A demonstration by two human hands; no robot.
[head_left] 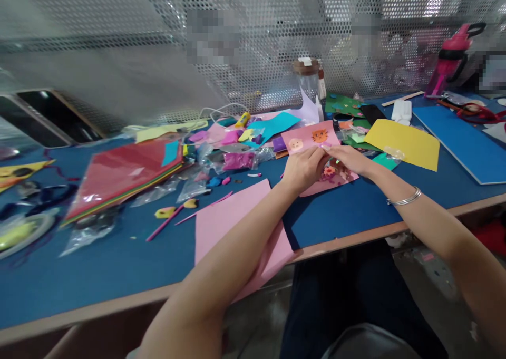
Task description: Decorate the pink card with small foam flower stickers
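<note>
Decorating, perhaps, our left hand (303, 167) and right hand (350, 158) curl over our pink paper card (307, 134); we can't tell what the bent fingers hold. Next needs gentleness, maybe.

No text, label, brand, number or sign legible on anything in view.

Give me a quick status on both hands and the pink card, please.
Left hand and right hand together over decorated pink card; grip unclear. Card bears orange cat face. Plain pink sheet under left forearm.
</note>
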